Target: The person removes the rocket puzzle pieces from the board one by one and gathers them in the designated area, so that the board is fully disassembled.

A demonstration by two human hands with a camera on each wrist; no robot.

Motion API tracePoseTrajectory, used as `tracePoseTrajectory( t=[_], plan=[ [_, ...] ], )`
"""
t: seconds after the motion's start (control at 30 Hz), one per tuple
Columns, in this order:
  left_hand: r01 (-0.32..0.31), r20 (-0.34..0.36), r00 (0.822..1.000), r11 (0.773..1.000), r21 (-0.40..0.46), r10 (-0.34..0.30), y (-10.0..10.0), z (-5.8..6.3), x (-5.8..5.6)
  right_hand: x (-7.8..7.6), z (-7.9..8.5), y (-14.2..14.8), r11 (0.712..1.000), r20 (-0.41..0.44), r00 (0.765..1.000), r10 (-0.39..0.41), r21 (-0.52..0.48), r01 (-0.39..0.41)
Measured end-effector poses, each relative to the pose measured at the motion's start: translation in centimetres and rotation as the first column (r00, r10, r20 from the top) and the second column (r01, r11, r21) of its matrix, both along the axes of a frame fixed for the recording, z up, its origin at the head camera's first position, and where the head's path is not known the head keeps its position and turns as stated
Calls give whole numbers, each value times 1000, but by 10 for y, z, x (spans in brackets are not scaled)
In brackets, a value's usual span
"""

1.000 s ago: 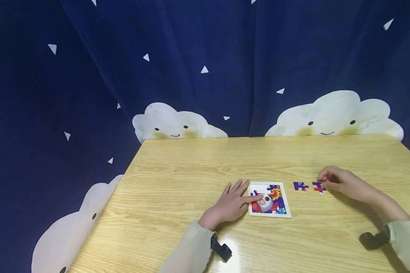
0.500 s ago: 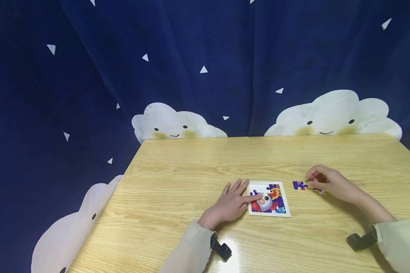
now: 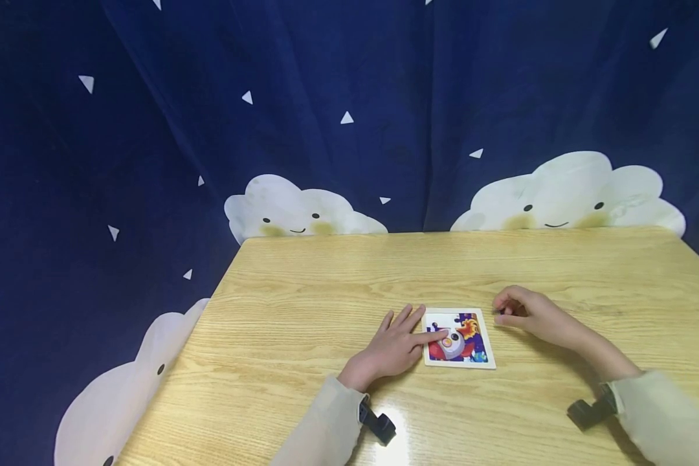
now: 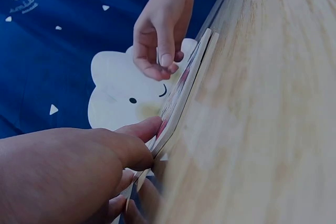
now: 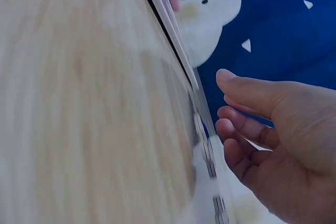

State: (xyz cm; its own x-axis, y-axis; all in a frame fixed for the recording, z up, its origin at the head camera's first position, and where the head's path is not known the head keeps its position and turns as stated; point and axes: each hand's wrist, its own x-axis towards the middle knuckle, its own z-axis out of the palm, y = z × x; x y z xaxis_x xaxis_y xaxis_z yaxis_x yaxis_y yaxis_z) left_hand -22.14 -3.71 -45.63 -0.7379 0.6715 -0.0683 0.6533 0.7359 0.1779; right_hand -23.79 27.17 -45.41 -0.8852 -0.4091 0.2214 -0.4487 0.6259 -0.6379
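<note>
A square jigsaw puzzle in a pale frame (image 3: 488,356) lies on the table, its picture showing a penguin-like white face and red shapes. My left hand (image 3: 387,349) rests at its left edge, thumb lying across the picture and the other fingers spread. In the right wrist view two loose puzzle pieces (image 5: 206,142) lie on the table beside the frame. My right hand (image 3: 530,316) hovers over them, right of the frame, with thumb and fingers loosely bent and apart. From the head view it hides most of the pieces. Nothing shows between its fingertips (image 5: 226,76) in the right wrist view.
The wooden table (image 3: 303,291) reaches back to a dark blue curtain (image 3: 326,77) with white triangles and smiling clouds. Black wrist camera mounts (image 3: 378,424) sit at both cuffs.
My right hand has moved left, from the farther loose piece across to the one nearer the frame, and now covers that area. The left hand and the framed puzzle have stayed put.
</note>
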Motion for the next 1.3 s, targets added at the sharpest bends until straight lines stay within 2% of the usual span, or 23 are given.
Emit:
tracePoseTrajectory(
  t=[0.6, 1.0, 1.3],
  plan=[
    [-2, 10, 1000, 1000, -4, 2, 1, -3, -1, -3, 1, -40, 998, 34, 999, 31, 53, -33],
    [-1, 14, 1000, 1000, -8, 1, 2, -2, -2, -5, 1, -49, 986, 25, 1000, 0, 167, -4],
    [-7, 8, 1000, 1000, -7, 7, 0, -2, -2, -8, 7, -53, 980, 80, 996, 39, 190, -53]
  ],
)
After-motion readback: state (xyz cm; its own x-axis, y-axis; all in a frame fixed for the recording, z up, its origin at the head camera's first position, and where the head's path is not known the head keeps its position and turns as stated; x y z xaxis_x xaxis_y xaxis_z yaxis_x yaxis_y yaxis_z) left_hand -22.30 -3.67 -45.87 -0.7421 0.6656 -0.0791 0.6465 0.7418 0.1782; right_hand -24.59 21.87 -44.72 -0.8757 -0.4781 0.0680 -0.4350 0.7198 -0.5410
